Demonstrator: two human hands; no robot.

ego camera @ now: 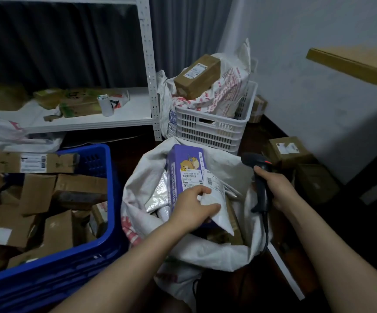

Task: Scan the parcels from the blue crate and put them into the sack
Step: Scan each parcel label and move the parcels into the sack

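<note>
A blue crate [106, 242] at the lower left holds several cardboard parcels [38, 193]. To its right a white woven sack [207, 251] stands open on the floor. A purple parcel [185, 168] with a bear picture and a label leans inside it, beside silvery and white bags. My left hand [194, 208] is inside the sack mouth and grips a white plastic mailer [216, 199] lying against the purple parcel. My right hand [275, 188] grips the handle of a black barcode scanner [256, 163], held upright over the sack's right rim, its cable hanging down.
A white crate [212, 129] behind the sack holds a printed sack with a brown box [197, 75] on top. A white metal shelf [88, 118] with boxes and a cup stands at the back left. More cardboard boxes [286, 150] sit on the floor at right, under a wooden table [359, 62].
</note>
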